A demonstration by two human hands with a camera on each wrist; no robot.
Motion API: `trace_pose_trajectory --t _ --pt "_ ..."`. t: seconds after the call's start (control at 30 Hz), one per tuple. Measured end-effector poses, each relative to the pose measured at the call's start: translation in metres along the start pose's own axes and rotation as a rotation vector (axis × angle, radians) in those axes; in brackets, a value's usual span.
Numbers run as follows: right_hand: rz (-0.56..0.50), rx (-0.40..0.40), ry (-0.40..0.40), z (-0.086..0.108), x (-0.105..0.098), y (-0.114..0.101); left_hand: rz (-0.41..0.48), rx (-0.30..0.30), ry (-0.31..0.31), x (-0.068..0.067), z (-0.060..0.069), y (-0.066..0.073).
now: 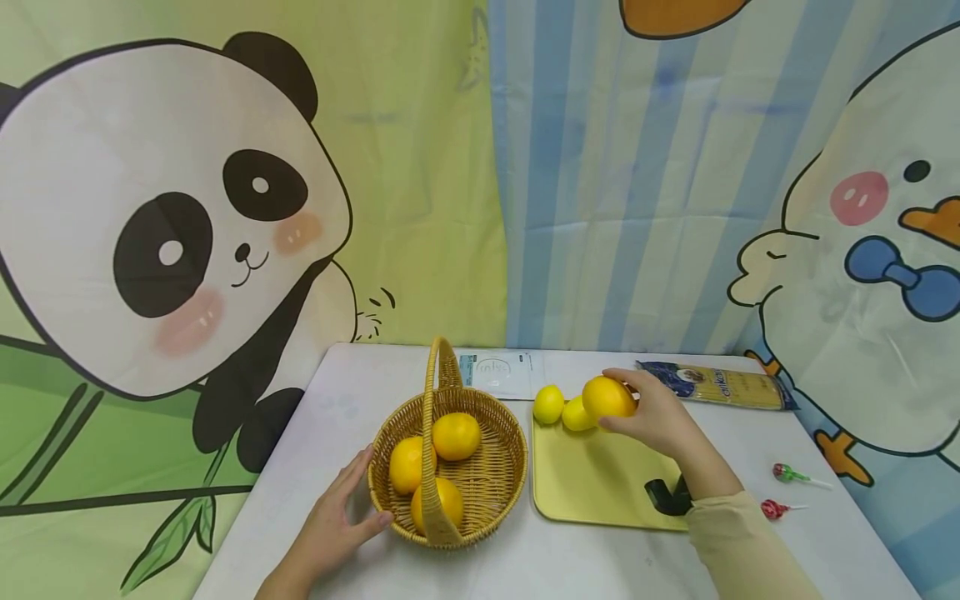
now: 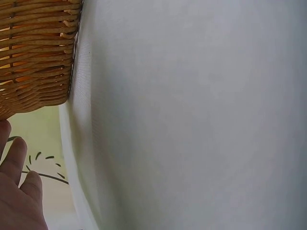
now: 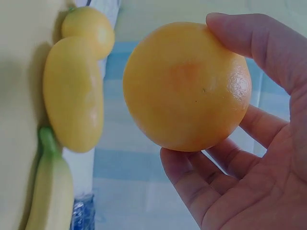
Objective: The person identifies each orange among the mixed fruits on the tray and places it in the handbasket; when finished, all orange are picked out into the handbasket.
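Observation:
My right hand holds an orange between thumb and fingers, raised over the far part of a yellow tray. In the right wrist view the orange appears large and round. Beside it lie a small yellow fruit like a lemon, a longer mango-like fruit and a banana. A wicker basket with an arched handle contains 3 oranges. My left hand rests against the basket's left side with fingers spread, and its fingers show near the wickerwork.
A black curved object sits at the tray's right side, partly behind my wrist. At the back are a white packet and a pasta pack. Two wrapped lollipops lie at right on the white table.

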State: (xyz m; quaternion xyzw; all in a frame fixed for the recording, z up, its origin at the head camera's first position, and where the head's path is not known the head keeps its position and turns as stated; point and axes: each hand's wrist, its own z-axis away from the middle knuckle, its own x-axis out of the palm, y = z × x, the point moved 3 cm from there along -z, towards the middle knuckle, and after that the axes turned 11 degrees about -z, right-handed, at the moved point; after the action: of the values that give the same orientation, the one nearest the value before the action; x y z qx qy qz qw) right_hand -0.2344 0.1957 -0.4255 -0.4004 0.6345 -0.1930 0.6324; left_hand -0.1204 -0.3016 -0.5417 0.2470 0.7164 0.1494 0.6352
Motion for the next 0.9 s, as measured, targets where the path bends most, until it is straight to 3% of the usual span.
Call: trace_pose_trajectory --t 0.3,0.9 --pt "-0.017 -0.049 -0.009 -0.008 0.003 -0.02 -0.001 0.029 0.022 -0.002 0.0 0.002" --pt "-0.09 -0.127 -0.058 -0.018 0.02 -0.061 0.006 0.0 -0.002 -0.001 0.0 0.0"
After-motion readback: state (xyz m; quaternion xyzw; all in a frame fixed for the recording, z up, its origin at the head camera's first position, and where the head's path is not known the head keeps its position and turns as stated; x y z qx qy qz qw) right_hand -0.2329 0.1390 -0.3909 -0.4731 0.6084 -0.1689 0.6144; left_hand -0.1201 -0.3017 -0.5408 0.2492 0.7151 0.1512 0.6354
